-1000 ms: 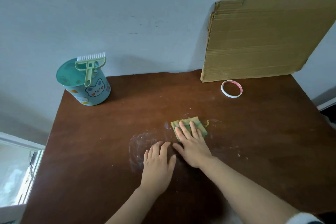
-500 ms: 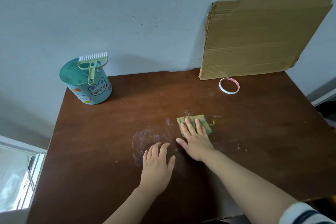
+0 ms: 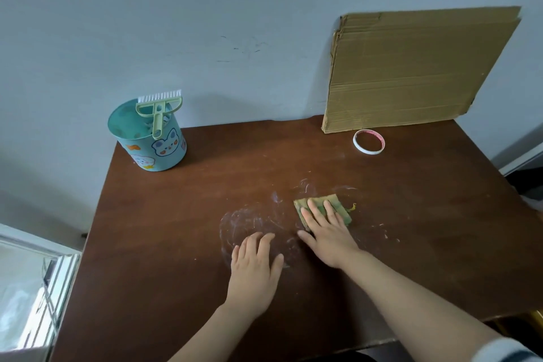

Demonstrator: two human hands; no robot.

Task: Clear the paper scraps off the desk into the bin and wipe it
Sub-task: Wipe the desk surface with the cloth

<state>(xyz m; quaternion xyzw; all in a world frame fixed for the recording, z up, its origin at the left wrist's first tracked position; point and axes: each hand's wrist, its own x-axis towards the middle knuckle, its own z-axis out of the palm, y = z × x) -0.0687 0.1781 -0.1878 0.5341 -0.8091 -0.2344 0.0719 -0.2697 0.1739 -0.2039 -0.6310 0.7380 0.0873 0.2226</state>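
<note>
Right hand (image 3: 329, 232) was flat, palm down, fingers straight and slightly spread, pressing on the cloth (image 3: 341, 211). Nothing was curled round it or pinched. The cloth was a small folded green-yellow pad, lying on the desk (image 3: 176, 244) just right of centre. It sat under the fingers only: the palm and thumb were on bare wood behind it. Its far edge and right corner stuck out past the fingertips, and a loose yellow thread (image 3: 353, 207) trailed off the right side.

Left hand (image 3: 254, 267) was also flat on the desk, fingers relaxed and together, holding nothing. It was near the right hand and clear of the cloth.

White smears (image 3: 249, 220) marked the wood between and ahead of the two hands, with a few pale flecks (image 3: 382, 233) to the right of the cloth.

The teal bin (image 3: 158, 153) with cartoon stickers stood at the far left corner, well apart from both hands. A green brush (image 3: 158, 112) lay across its rim. Cardboard (image 3: 411, 67) leaned on the wall at far right, with a tape ring (image 3: 367, 151) just in front.
</note>
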